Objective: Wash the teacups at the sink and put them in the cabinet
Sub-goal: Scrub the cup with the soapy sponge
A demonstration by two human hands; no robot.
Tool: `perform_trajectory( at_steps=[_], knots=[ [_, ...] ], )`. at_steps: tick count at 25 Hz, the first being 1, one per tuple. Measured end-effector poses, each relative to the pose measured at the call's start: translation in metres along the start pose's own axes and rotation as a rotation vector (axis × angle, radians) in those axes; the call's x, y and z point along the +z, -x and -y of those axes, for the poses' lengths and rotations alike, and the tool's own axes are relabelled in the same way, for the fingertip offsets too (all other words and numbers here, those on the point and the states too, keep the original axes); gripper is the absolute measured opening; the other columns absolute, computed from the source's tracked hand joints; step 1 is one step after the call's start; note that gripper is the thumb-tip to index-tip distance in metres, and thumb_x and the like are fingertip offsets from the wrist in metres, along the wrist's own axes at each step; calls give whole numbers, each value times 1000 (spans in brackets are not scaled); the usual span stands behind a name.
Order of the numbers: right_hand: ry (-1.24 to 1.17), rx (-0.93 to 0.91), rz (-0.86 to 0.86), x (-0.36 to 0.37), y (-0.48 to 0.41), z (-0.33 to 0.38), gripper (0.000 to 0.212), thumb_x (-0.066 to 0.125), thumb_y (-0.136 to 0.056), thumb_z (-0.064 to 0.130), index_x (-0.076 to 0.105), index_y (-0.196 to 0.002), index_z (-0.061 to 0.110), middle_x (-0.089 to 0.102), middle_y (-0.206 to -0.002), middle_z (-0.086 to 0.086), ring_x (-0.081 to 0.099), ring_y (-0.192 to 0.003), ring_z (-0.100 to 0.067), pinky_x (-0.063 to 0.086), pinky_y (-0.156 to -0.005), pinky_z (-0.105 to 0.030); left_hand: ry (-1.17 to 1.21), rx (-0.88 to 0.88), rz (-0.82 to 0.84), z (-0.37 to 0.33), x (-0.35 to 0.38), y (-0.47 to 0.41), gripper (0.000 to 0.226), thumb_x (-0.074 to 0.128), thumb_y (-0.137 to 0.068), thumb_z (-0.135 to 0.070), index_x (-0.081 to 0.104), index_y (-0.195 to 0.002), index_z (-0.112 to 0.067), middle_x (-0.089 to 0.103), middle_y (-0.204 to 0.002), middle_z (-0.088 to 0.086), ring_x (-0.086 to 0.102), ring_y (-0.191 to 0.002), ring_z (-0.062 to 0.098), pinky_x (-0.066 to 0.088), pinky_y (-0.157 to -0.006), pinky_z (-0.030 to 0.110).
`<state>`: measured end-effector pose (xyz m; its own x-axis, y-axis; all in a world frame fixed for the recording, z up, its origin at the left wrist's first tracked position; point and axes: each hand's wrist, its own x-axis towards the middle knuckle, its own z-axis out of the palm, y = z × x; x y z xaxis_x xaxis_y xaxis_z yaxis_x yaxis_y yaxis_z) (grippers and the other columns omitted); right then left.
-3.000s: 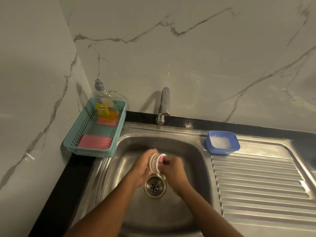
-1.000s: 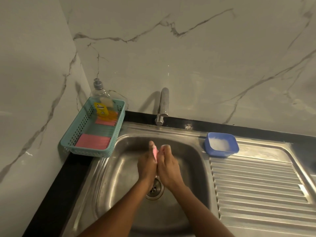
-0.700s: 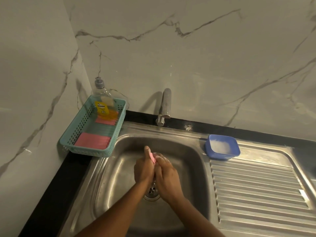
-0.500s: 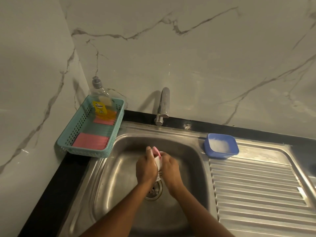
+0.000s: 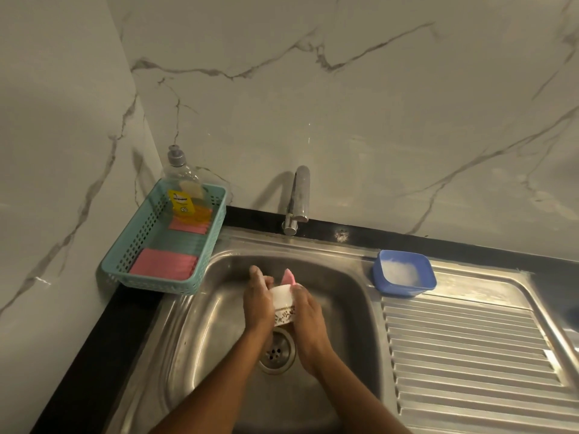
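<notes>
Since half a second ago the hands have parted slightly, exposing more of the teacup (image 5: 283,303), including its dark patterned band.

Position: teacup held on its side over the sink basin (image 5: 338,311), directly in front of the tap (image 5: 297,198) and just above the drain (image 5: 277,350). Body white; band near the rim, towards the person.

Left hand (image 5: 258,303): fingers curled round the cup's left side, thumb raised.

Right hand (image 5: 308,314): fingers curled round the cup's right side. A pink scrub pad (image 5: 289,276) protrudes past its fingertips at the cup's far end; which fingers hold it cannot be determined.

Left of the tap: teal perforated basket (image 5: 163,242) on the counter, containing a clear dish soap bottle (image 5: 185,195) with yellow liquid and a grey cap. Its yellow label carries print too small to read. Two pink pads (image 5: 163,266) lie flat in the same basket.

Right of the tap: blue tub (image 5: 404,272) of white powder, sitting at the far end of the ribbed drainboard (image 5: 470,355).
</notes>
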<state>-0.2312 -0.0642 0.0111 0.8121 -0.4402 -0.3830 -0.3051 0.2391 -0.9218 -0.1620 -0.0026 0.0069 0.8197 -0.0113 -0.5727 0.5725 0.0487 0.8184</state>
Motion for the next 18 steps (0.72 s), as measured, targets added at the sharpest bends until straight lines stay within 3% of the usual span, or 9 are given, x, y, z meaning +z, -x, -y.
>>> perform_trajectory(
  at_steps=[2, 4, 7, 9, 11, 12, 14, 16, 18],
  knots=[
    [114, -146, -132, 7, 6, -4, 32, 40, -107, 40, 63, -129, 34, 74, -108, 1, 70, -101, -16, 57, -89, -33, -81, -50, -106, -7, 9, 3, 71, 21, -104, -62, 64, -87, -8, 72, -93, 17, 70, -87, 34, 57, -84, 46],
    [241, -217, -216, 11, 8, -4, 33, 39, -108, 36, 55, -136, 34, 64, -130, 9, 59, -121, -7, 47, -100, -22, -43, -132, -40, -7, 15, 11, 67, 28, -104, -60, 68, -98, -7, 72, -98, 13, 69, -94, 32, 55, -89, 43],
    [603, -290, -135, 10, 18, -17, 43, 36, -109, 24, 43, -151, 22, 35, -157, 10, 20, -151, -7, 19, -123, -25, 76, -259, 32, 7, 9, 4, 50, 51, -101, -42, 70, -108, 4, 72, -99, 15, 69, -96, 31, 53, -91, 40],
    [759, -362, -58, 8, 25, -23, 45, 33, -107, 23, 44, -151, 20, 33, -154, 15, 14, -150, -2, 11, -124, -21, 172, -292, -41, 15, 4, 2, 40, 55, -97, -26, 67, -111, 10, 70, -100, 17, 67, -96, 34, 53, -94, 41],
    [722, -259, -107, 2, 14, -12, 39, 32, -107, 25, 60, -133, 19, 52, -143, 9, 44, -138, -8, 33, -109, -10, 241, -294, -32, 14, 4, 15, 29, 52, -97, -19, 71, -101, 3, 73, -99, 18, 69, -93, 35, 54, -90, 43],
    [604, -140, -155, 1, 3, -4, 34, 34, -107, 23, 65, -117, 16, 66, -127, 0, 62, -116, -12, 42, -84, -3, 259, -294, -16, 12, 7, 24, 26, 52, -97, -17, 72, -95, -1, 74, -95, 20, 70, -89, 36, 55, -85, 44],
    [447, -41, -165, 1, -2, 6, 30, 36, -107, 20, 64, -105, 11, 71, -106, -2, 65, -87, -8, 42, -60, -3, 263, -283, -24, 3, 10, 36, 24, 52, -97, -15, 71, -87, -4, 73, -89, 20, 69, -84, 36, 56, -78, 44],
    [517, -177, -109, 5, 18, 5, 31, 37, -108, 18, 60, -127, 20, 59, -133, 14, 54, -119, 2, 36, -89, 3, 255, -249, -65, -5, 7, 30, 27, 48, -100, -10, 66, -79, -6, 68, -83, 16, 67, -89, 35, 53, -71, 36],
    [644, -317, -32, 4, 33, -10, 43, 34, -109, 18, 42, -150, 29, 29, -149, 26, 20, -142, 9, 10, -116, -9, 206, -217, -105, -4, 4, 17, 28, 47, -100, -8, 65, -78, -8, 68, -87, 15, 68, -94, 37, 51, -71, 34]
  ],
)
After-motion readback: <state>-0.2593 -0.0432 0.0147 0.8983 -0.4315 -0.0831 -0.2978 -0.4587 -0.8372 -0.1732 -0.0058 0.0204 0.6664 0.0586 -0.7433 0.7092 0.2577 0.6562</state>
